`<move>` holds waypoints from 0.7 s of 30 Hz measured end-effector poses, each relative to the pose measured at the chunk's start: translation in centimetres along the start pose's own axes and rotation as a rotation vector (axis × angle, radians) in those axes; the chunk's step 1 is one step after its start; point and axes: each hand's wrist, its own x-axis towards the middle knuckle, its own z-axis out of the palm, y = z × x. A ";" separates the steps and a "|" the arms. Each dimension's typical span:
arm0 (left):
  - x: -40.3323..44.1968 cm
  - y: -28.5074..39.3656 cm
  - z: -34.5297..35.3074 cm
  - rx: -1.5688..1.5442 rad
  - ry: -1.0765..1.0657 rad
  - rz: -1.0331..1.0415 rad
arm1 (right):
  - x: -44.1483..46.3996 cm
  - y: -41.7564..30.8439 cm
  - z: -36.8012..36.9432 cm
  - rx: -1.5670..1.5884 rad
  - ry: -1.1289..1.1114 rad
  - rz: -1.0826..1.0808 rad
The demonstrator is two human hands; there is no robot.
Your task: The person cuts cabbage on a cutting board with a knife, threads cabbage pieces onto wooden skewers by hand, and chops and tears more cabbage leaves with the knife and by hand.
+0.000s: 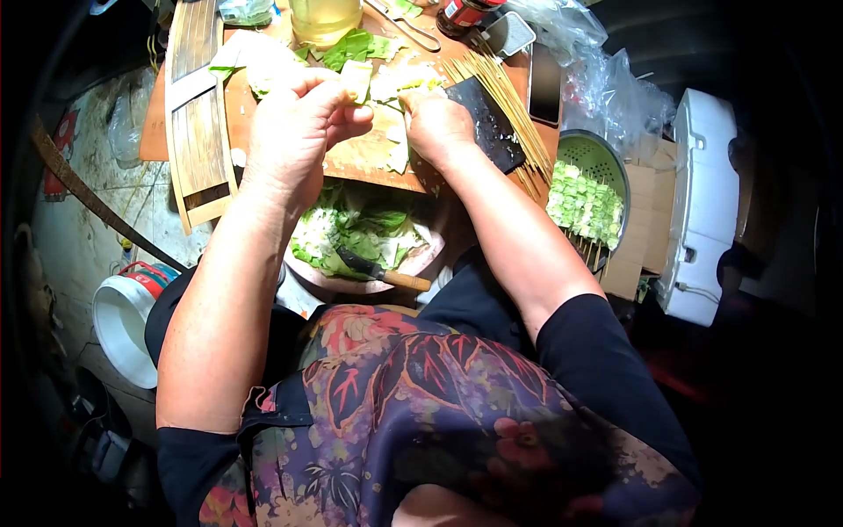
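Observation:
My left hand point(303, 127) is raised over the wooden table, thumb and fingers pinched on a pale green piece of cabbage leaf point(356, 77). My right hand point(437, 127) is closed in a fist just to its right. Cut cabbage pieces point(411, 81) show at the top of that fist; what lies inside the fingers is hidden. Loose darker leaves point(351, 48) are spread beyond both hands. Beside my right hand is a black slab point(487, 123), with a bundle of bamboo skewers point(518, 114) along it.
Below the table edge, a basin point(307, 279) holds cut leaves and a knife point(386, 272). A colander point(625, 167) with filled skewers point(584, 206) stands at right. Also around are a slatted wooden rack point(198, 123), a phone point(544, 83), a jar point(465, 13) and a white bucket point(123, 329).

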 end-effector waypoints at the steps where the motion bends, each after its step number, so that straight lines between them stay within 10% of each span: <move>1: 0.0 0.0 -0.1 -0.007 0.004 0.001 | 0.2 -0.1 0.0 -0.038 -0.005 0.007; 21: -0.2 -0.1 -0.3 0.057 -0.052 -0.022 | 0.1 -0.8 -2.0 -0.064 -0.203 -0.020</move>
